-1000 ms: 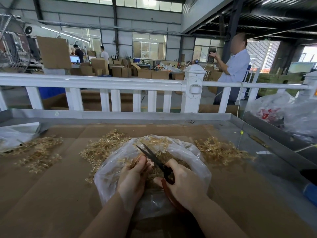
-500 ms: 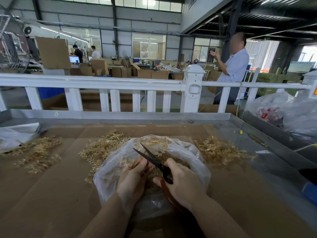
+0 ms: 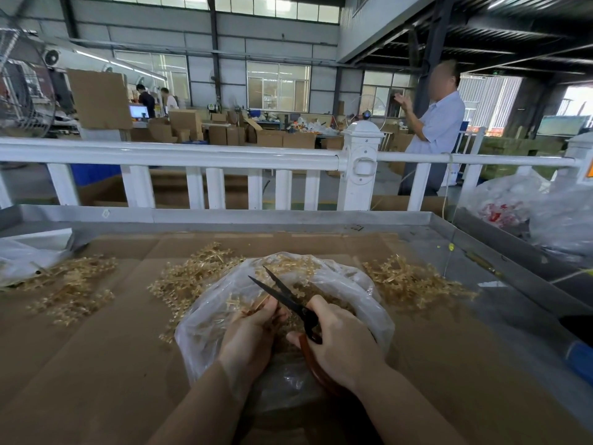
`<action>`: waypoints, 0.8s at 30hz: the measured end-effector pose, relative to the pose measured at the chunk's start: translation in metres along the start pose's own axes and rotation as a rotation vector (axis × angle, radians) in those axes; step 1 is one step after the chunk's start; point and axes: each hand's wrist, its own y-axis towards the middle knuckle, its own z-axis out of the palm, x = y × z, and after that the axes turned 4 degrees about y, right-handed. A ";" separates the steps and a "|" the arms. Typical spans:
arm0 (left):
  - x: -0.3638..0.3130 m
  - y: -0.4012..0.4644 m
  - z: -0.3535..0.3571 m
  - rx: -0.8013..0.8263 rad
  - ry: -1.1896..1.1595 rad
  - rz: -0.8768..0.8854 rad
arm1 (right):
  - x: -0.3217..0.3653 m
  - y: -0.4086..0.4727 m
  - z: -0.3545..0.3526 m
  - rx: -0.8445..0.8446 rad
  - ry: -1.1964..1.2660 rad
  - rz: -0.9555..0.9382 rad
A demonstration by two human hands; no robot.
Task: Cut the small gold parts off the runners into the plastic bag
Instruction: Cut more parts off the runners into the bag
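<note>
R hand [image 3: 337,345] grip on scissors [image 3: 285,298], blades apart.

Daylight enters via high windows [image 3: 276,9] and the far windows [image 3: 278,88]; right doorway [image 3: 577,101] blown out. Ceiling at upper right dim. Bench evenly lit, shadows soft. Railing [image 3: 179,155] bows: wide-angle distortion at edges. Glare on bag [image 3: 369,319]. Background slightly soft.

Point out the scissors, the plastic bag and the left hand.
scissors [image 3: 282,293], head view: on the dark blades, which stand open.
plastic bag [image 3: 359,284], head view: on its clear right rim.
left hand [image 3: 250,335], head view: on the back of the hand, gripping a gold runner.
</note>
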 end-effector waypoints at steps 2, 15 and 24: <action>0.000 0.000 0.001 -0.004 -0.002 -0.001 | -0.001 0.000 0.000 -0.025 -0.021 -0.006; 0.002 0.005 0.000 -0.020 -0.008 -0.021 | -0.002 0.000 0.000 -0.060 -0.048 -0.012; 0.000 0.003 0.000 -0.021 -0.014 -0.020 | -0.001 -0.002 -0.002 -0.023 -0.037 0.004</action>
